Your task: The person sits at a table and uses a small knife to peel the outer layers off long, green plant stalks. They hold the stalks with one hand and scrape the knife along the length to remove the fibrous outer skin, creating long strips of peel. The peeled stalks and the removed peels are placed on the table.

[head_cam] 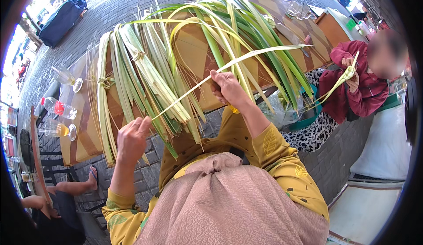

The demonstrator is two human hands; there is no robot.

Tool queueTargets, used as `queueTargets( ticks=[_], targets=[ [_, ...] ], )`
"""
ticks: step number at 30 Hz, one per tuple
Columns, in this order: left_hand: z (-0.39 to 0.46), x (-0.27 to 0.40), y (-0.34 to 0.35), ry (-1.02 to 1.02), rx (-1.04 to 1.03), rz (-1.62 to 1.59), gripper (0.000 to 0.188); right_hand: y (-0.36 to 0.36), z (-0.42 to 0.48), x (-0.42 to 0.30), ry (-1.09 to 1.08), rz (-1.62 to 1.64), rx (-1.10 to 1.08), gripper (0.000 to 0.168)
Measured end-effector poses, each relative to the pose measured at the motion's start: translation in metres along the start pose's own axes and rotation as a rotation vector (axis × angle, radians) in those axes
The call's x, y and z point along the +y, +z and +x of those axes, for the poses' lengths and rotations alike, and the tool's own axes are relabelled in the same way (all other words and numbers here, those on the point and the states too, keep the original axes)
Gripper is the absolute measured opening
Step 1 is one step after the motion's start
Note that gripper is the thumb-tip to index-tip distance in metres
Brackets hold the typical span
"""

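A long pale palm leaf strip (185, 94) stretches taut between my two hands above the table's near edge. One end is pinched in my left hand (133, 137). My right hand (228, 87) grips it farther along, and its loose tail runs out to the right. Under the strip lie tied bundles of pale young palm leaves (140, 58), their ends hanging over the edge. Greener loose palm leaves (261, 42) are spread to the right. My right fingers are curled, so whether they hold anything else is hidden.
On the left of the table (190, 45) stand a water bottle (59, 108), a glass with amber drink (59, 127) and another glass (67, 78). A person in a maroon top (371, 91) holds a woven leaf pouch (348, 73) at right. A knife (305, 51) lies toward the far right.
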State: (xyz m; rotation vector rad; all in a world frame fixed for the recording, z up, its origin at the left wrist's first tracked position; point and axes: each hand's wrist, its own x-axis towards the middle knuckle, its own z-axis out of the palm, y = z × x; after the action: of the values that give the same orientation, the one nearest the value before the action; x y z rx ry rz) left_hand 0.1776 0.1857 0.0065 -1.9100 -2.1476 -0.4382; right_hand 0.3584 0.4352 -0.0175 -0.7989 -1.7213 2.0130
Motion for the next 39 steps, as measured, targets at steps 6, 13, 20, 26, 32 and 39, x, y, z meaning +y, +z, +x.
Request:
queueTargets(
  ticks=[6, 13, 20, 26, 32, 39],
  targets=[
    [-0.022, -0.041, -0.032, -0.096, 0.06, -0.025, 0.007, -0.063, 0.012, 0.006, -0.047, 0.081, 0.183, 0.048],
    [-0.064, -0.119, -0.055, -0.292, 0.095, -0.106, 0.005, -0.134, -0.005, 0.006, -0.034, 0.138, 0.394, 0.045],
    [-0.107, -0.223, -0.05, -0.616, 0.054, -0.172, 0.011, -0.197, -0.022, 0.003, -0.06, 0.058, 0.559, 0.045],
    [-0.172, -0.337, -0.066, -0.735, 0.359, 0.125, 0.019, -0.263, -0.033, -0.004, -0.064, 0.033, 0.694, 0.041],
    [-0.118, -0.316, -0.051, -0.872, 0.543, -1.398, 0.006, -0.257, -0.063, -0.032, -0.134, 0.085, 0.549, 0.044],
    [0.065, -0.017, 0.042, -0.816, 0.221, -1.884, 0.012, -0.029, -0.039, -0.023, -0.284, -0.392, -0.023, 0.014]
  ],
)
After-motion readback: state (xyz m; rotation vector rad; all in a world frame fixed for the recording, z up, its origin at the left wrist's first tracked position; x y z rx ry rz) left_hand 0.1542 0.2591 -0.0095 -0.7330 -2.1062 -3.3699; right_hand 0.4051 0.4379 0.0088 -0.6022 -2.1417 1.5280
